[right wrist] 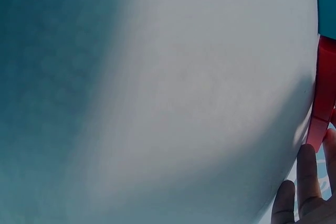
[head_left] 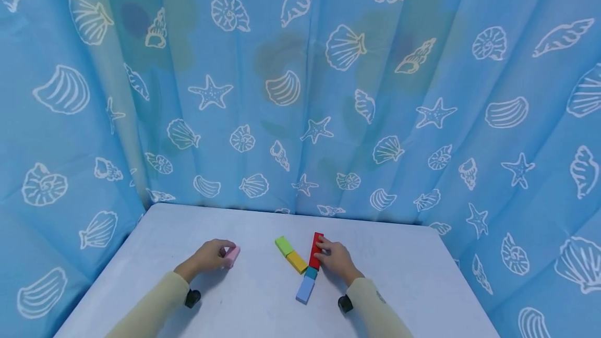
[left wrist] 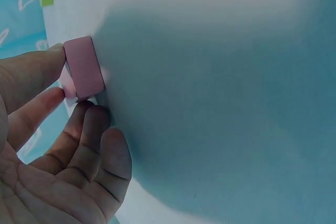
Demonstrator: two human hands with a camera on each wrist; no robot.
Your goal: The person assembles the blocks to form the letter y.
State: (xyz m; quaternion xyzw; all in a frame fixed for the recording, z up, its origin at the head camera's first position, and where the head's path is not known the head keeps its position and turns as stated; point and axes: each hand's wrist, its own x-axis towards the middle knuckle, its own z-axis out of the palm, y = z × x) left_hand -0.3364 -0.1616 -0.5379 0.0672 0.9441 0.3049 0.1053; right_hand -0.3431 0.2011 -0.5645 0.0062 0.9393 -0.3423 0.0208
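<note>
My left hand (head_left: 209, 256) pinches a small pink block (head_left: 232, 256) between thumb and fingers at the left of the table. In the left wrist view the pink block (left wrist: 85, 67) shows one broad face, with a paler pink part behind it. My right hand (head_left: 339, 260) holds the red piece (head_left: 316, 246), fingertips across its upper side. A seam crosses the red piece (right wrist: 324, 85) in the right wrist view, and the thumb is hidden there. The near end of the red piece meets a teal block (head_left: 311, 273), followed by a blue block (head_left: 305, 290).
A green block (head_left: 284, 245) and a yellow block (head_left: 297, 262) form a slanting line toward the teal block. All lie on a white table (head_left: 253, 306). A blue shell-print curtain (head_left: 300, 93) hangs behind the table and along its sides.
</note>
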